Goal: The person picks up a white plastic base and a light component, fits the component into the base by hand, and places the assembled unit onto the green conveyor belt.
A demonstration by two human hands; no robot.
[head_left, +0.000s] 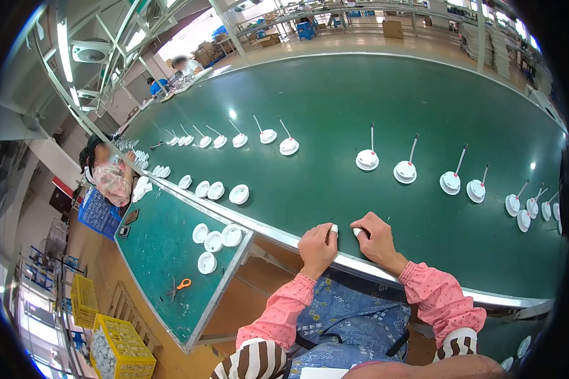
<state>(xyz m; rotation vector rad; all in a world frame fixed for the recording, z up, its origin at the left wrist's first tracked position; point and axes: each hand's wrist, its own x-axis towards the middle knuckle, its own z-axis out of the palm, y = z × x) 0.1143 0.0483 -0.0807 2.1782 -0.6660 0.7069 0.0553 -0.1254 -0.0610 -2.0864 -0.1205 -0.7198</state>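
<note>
My left hand point(318, 249) rests by the metal front edge of the green belt, fingers curled closed with no object showing in them. Just to its right, my right hand point(377, 240) is curled too, over the green surface, and appears to hold nothing. White covers sit on a digit of each hand. Beyond them stand white round lamp-like parts with upright wires; the nearest are a left one point(367, 160), a middle one point(405, 172) and a right one point(449, 182). A plain white round part point(239, 194) lies to the left of my hands.
A green side table point(152, 252) adjoins at left, bearing several white round parts point(213, 241), orange-handled scissors point(183, 284) and a phone point(131, 216). Yellow crates point(123, 347) stand on the floor. A co-worker point(112, 180) sits at far left; wired parts point(512, 203) cluster at right.
</note>
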